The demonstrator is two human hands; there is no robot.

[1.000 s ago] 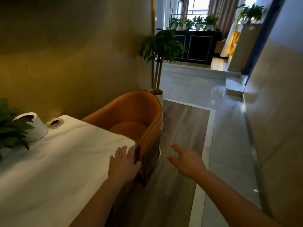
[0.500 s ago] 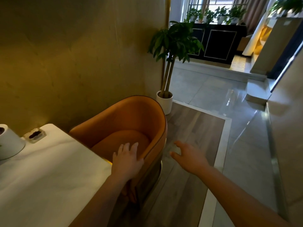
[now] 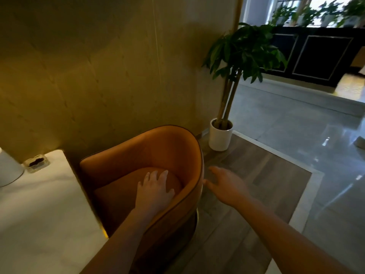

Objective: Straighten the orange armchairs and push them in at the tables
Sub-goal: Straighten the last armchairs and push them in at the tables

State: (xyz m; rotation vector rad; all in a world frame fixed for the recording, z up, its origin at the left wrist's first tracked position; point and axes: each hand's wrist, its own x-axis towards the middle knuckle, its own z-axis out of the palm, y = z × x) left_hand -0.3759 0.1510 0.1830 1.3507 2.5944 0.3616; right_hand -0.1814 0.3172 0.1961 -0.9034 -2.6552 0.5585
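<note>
No legible text, label, brand, number or sign appears anywhere in the view. The small clear holder point(image 3: 36, 162) at about 9 o'clock on the white table point(image 3: 39, 214) bears a dark mark too blurred to read.

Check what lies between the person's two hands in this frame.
In the head view, the curved orange backrest rim of the orange upholstered armchair runs between them: the left hand lies inside over the seat, while the right hand is spread open outside it.
</note>
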